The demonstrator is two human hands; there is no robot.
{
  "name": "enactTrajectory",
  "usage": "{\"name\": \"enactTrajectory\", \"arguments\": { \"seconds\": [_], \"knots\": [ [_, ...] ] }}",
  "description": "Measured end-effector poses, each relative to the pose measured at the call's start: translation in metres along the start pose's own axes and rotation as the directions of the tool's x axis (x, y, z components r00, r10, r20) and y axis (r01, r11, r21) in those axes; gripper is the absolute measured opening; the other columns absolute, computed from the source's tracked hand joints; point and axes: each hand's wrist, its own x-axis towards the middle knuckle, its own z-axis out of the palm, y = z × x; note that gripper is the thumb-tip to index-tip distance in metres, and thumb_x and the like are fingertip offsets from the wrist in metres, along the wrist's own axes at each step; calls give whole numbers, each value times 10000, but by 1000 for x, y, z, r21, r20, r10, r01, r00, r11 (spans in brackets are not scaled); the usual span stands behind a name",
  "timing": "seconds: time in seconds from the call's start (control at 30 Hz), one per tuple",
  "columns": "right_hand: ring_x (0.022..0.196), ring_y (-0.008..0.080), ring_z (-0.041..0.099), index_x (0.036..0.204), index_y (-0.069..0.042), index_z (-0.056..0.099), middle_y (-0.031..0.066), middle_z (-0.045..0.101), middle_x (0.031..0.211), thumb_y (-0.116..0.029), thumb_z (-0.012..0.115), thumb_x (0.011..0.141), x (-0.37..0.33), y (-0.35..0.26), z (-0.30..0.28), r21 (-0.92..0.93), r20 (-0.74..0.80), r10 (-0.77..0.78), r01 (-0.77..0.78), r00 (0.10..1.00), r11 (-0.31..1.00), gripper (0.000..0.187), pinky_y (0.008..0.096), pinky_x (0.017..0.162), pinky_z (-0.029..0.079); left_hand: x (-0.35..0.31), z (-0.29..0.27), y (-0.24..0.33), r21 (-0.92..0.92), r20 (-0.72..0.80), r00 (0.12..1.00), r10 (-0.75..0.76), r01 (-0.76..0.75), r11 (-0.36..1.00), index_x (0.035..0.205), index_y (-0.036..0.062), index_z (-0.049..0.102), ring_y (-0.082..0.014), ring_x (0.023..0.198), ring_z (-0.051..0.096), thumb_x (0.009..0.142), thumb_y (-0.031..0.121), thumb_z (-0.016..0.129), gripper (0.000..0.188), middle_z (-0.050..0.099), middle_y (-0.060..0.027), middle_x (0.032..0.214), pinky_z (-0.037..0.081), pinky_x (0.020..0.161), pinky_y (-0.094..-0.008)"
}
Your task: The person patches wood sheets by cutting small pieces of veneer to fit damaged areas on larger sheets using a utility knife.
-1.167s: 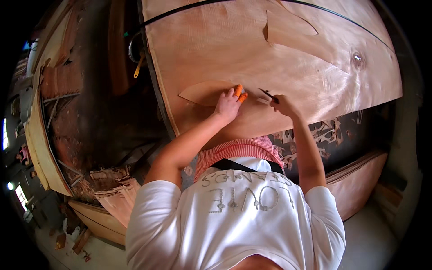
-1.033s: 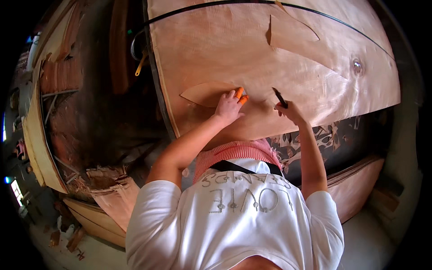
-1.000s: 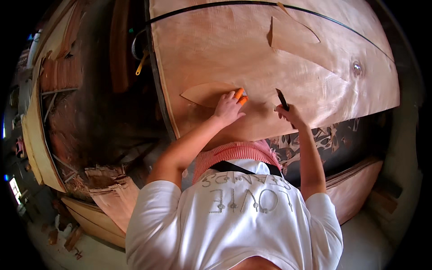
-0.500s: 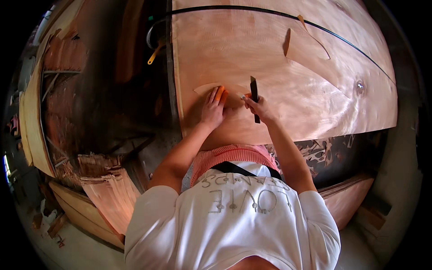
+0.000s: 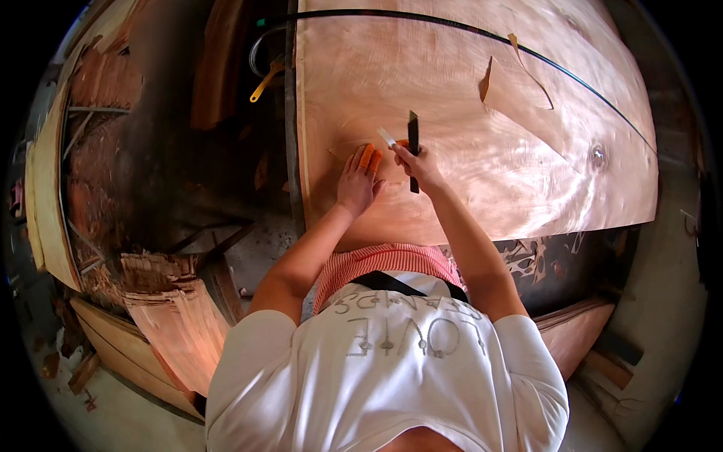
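Note:
My left hand (image 5: pixel 359 183) lies flat on a large pale wood veneer sheet (image 5: pixel 482 181), its fingers stretched out. Orange covers (image 5: pixel 367 157) wrap two of its fingers. Just right of it, my right hand (image 5: pixel 422 167) is closed around a dark flat strip (image 5: pixel 413 129) with a slanted tip, held upright in view. From the same fist a short pale blade (image 5: pixel 386 137) points up and left; its handle is mostly hidden by the fingers. By the left fingertips shows the edge of a thin veneer piece (image 5: pixel 340 151), partly covered by that hand.
A long dark thin rod (image 5: pixel 452 22) curves across the sheet's far part. A loose veneer piece (image 5: pixel 523 120) and a narrow curled strip (image 5: pixel 531 71) lie at right. A yellow-handled tool (image 5: pixel 261 87) hangs left of the sheet's edge. Stacked veneer (image 5: pixel 181 316) stands lower left.
My right hand has moved slightly left and up, closer to the left hand, and the pale blade now shows clearly. The left hand stays nearly in place.

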Motion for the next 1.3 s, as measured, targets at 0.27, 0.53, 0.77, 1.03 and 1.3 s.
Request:
{"name": "enactTrajectory", "arguments": {
  "seconds": [0.27, 0.53, 0.77, 1.03, 1.3],
  "knots": [
    [399, 63, 392, 726, -26, 600, -8, 495, 515, -196, 614, 790, 30, 32, 2, -89, -102, 134, -143, 986, 986, 183, 222, 363, 276, 17, -1, -13, 73, -47, 997, 66, -62, 995, 1070, -8, 534, -284, 1138, 396, 749, 119, 541, 346, 486, -152, 1139, 380, 882, -397],
    [440, 83, 441, 741, -19, 614, 23, 549, 548, -176, 607, 774, 20, 27, -4, -217, -82, 118, -134, 990, 967, 160, 246, 401, 326, 47, -3, -12, 278, 267, 962, 58, -135, 951, 878, 38, 617, -215, 930, 453, 711, 84, 520, 199, 555, -59, 850, 423, 640, -349],
    [492, 78, 469, 701, -44, 619, 17, 607, 597, -226, 591, 772, 31, -3, -53, -676, 85, 161, -62, 983, 735, 197, 251, 427, 357, 47, 2, -16, 302, 238, 968, 80, -152, 941, 1004, 34, 578, -223, 911, 464, 752, 95, 488, 275, 548, -66, 934, 416, 658, -342],
    [450, 31, 340, 862, -72, 606, -33, 525, 630, -257, 572, 821, -48, 68, -15, 50, 133, 276, -284, 952, 957, 193, 186, 383, 253, -2, -12, -19, -85, 25, 982, 190, -187, 979, 1134, 21, 520, -278, 1109, 447, 763, 95, 507, 379, 451, -125, 1244, 387, 923, -359],
    [433, 48, 377, 771, -62, 626, -25, 509, 558, -244, 595, 784, -47, 92, 1, -116, -16, 214, -214, 977, 970, 184, 213, 373, 274, -37, -3, 5, 102, 255, 935, 245, -278, 955, 1162, 23, 496, -250, 1227, 321, 780, 228, 548, 436, 400, -109, 1287, 240, 1021, -426]
  ]
}}
